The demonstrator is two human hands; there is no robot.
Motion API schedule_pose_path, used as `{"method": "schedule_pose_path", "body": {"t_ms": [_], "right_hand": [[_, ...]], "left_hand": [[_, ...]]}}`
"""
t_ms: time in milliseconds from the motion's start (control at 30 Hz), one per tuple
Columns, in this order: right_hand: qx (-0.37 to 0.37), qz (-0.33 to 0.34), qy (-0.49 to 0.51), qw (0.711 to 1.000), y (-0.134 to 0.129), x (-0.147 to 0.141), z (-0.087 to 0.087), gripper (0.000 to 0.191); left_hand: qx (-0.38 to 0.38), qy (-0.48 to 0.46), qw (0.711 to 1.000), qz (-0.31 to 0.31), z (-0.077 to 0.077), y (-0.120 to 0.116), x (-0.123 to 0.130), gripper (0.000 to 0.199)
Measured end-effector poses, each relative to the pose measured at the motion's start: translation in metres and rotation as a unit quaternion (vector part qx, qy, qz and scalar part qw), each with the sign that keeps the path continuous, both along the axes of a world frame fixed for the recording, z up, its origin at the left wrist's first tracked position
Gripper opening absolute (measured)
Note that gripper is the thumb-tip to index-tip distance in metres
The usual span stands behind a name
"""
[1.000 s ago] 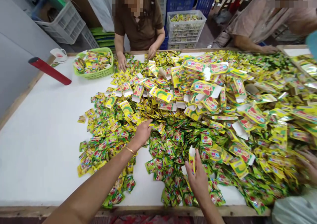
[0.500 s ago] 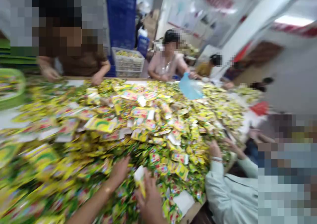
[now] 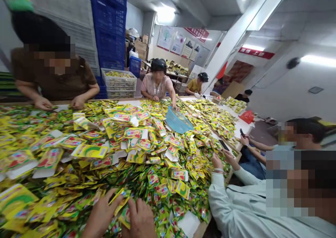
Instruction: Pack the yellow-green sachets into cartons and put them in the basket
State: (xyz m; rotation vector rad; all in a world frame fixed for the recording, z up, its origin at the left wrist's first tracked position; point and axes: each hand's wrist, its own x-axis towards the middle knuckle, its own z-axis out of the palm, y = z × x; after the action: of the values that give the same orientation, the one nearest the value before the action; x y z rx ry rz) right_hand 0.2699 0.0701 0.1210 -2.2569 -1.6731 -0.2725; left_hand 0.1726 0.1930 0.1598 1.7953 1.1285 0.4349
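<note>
Holding yellow packets [image 3: 122,202], hands [image 3: 101,211] [image 3: 141,218] now closer together

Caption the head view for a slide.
Left hand and right hand hold yellow-and-green packaging over heaped packets and cartons, with people around the table.

One view is in use, taken from a camera on the wearer's head, above the near side of the tabletop [image 3: 189,224]. It faces forward across the packet pile [image 3: 110,175] and moderately down. The left hand [image 3: 103,213], right hand [image 3: 139,217] and held packet [image 3: 121,203] lie close to the lens, at bottom frame, left of centre. Coverage is wide: blue crates [image 3: 109,31] upper left, a seated person [image 3: 56,76] across at left, a pale-sleeved person [image 3: 236,206] near at right. The upper frame reaches the distant wall posters [image 3: 178,43] and ceiling lamp [image 3: 165,14]. The slanted pillar [image 3: 236,38] stands beyond the tabletop.
</note>
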Motion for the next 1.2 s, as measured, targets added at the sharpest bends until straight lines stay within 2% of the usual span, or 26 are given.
{"method": "schedule_pose_path", "body": {"t_ms": [67, 133, 200, 267, 400, 500, 600, 633, 733, 800, 867, 933, 1000, 1133, 1200], "right_hand": [[0.019, 0.023, -0.005, 1.0, -0.001, -0.002, 0.01, 0.067], [0.021, 0.066, -0.007, 0.998, -0.004, 0.0, 0.021, 0.062], [0.026, 0.09, -0.01, 0.996, -0.006, 0.005, 0.029, 0.06], [0.024, 0.104, -0.006, 0.994, -0.008, 0.012, 0.032, 0.061], [0.031, 0.136, -0.001, 0.99, -0.01, 0.022, 0.034, 0.062], [0.032, 0.131, 0.004, 0.991, -0.008, 0.025, 0.041, 0.063], [0.044, 0.125, 0.007, 0.991, -0.004, 0.026, 0.048, 0.066], [0.053, 0.126, 0.004, 0.991, -0.004, 0.026, 0.05, 0.066], [0.062, 0.142, -0.005, 0.988, -0.006, 0.026, 0.051, 0.064], [0.059, 0.156, -0.008, 0.986, -0.008, 0.026, 0.052, 0.063], [0.058, 0.158, -0.001, 0.986, -0.009, 0.025, 0.052, 0.063], [0.055, 0.149, 0.011, 0.987, -0.009, 0.025, 0.053, 0.063], [0.046, 0.148, 0.025, 0.988, -0.008, 0.025, 0.055, 0.063], [0.054, 0.173, 0.029, 0.983, -0.004, 0.024, 0.058, 0.065], [0.061, 0.169, 0.03, 0.983, -0.002, 0.023, 0.058, 0.065]], "left_hand": [[0.031, -0.001, 0.999, 0.029, 0.005, -0.012, -0.001, 0.028], [0.07, 0.008, 0.997, 0.022, 0.01, -0.024, -0.002, 0.024], [0.124, 0.007, 0.992, -0.013, 0.017, -0.03, -0.003, 0.024], [0.142, 0.04, 0.988, -0.038, 0.024, -0.029, -0.004, 0.023], [0.106, 0.086, 0.982, -0.133, 0.042, -0.016, -0.007, 0.024], [0.165, 0.043, 0.972, -0.16, 0.052, -0.016, -0.01, 0.022], [0.218, -0.029, 0.964, -0.146, 0.054, -0.023, -0.009, 0.018], [0.204, -0.039, 0.97, -0.129, 0.053, -0.023, -0.009, 0.019], [0.095, -0.012, 0.991, -0.092, 0.051, -0.017, -0.007, 0.019], [0.052, 0.031, 0.99, -0.13, 0.052, -0.009, -0.008, 0.018], [0.06, 0.059, 0.979, -0.188, 0.056, -0.002, -0.01, 0.018], [0.083, 0.055, 0.967, -0.233, 0.061, 0.002, -0.013, 0.018], [0.079, 0.029, 0.965, -0.247, 0.066, 0.001, -0.014, 0.019], [-0.024, -0.006, 0.979, -0.202, 0.069, -0.001, -0.01, 0.022], [-0.016, -0.012, 0.986, -0.168, 0.068, -0.001, -0.005, 0.02]]}}
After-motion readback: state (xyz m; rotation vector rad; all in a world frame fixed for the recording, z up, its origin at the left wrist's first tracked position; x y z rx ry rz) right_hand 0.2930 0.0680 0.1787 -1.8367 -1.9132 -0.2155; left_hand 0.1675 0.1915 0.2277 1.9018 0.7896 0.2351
